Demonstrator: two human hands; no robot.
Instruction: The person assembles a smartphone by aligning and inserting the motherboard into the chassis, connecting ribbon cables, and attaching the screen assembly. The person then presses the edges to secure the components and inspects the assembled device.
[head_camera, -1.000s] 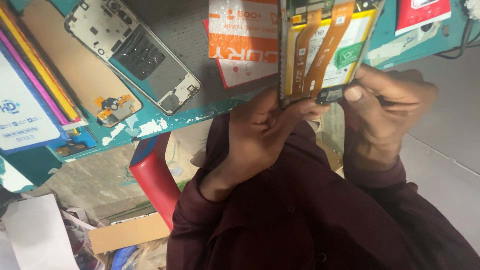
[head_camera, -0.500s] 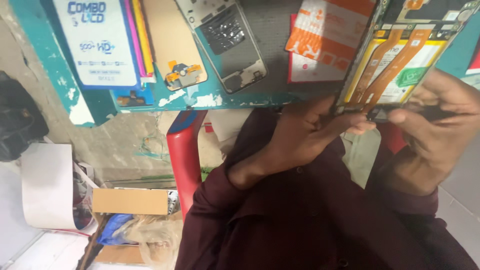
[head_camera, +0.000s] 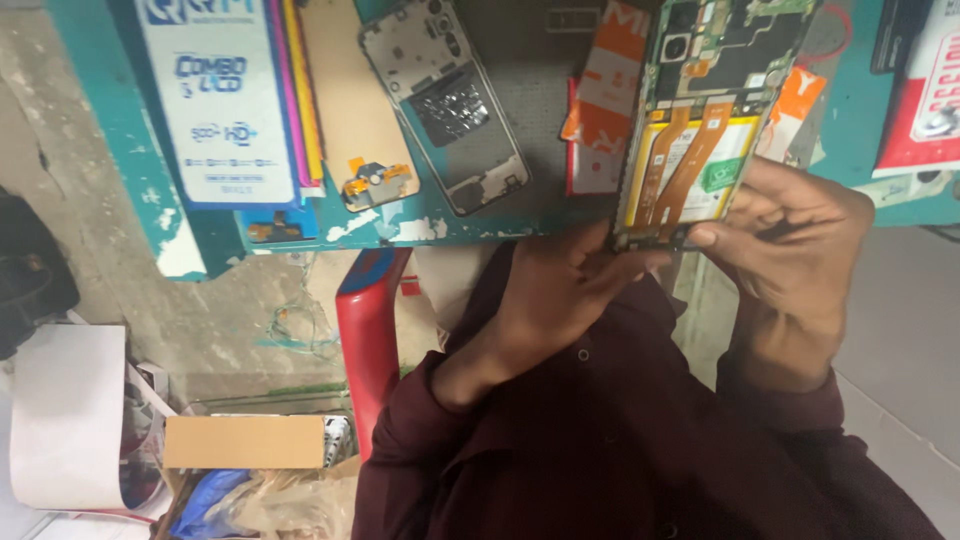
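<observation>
Both hands hold one opened phone (head_camera: 700, 120) at the front edge of the teal surface (head_camera: 420, 228). The phone has no back cover, so its green circuit board, the yellow battery and two orange flat cables are visible. It stands a little tilted, with its lower end toward the person.

The left hand (head_camera: 565, 290) is under the lower end of the phone, with the fingers curled around the bottom corner and pressed to it. The right hand (head_camera: 790, 250) is at the lower right side of the phone; its thumb and fingers are closed together and pinch the bottom edge. Whether this hand also holds a small tool, I cannot tell.

On the surface, left of the phone, lies a grey phone frame (head_camera: 445, 100) with its inside up. Between them lies an orange and white package (head_camera: 605, 100). Further left are a white and blue box (head_camera: 225, 100) and a tan card (head_camera: 345, 90), with a small orange part (head_camera: 375, 182) just below it. A red chair back (head_camera: 365, 340) is below the surface, beside the dark red sleeve (head_camera: 620, 450).
</observation>
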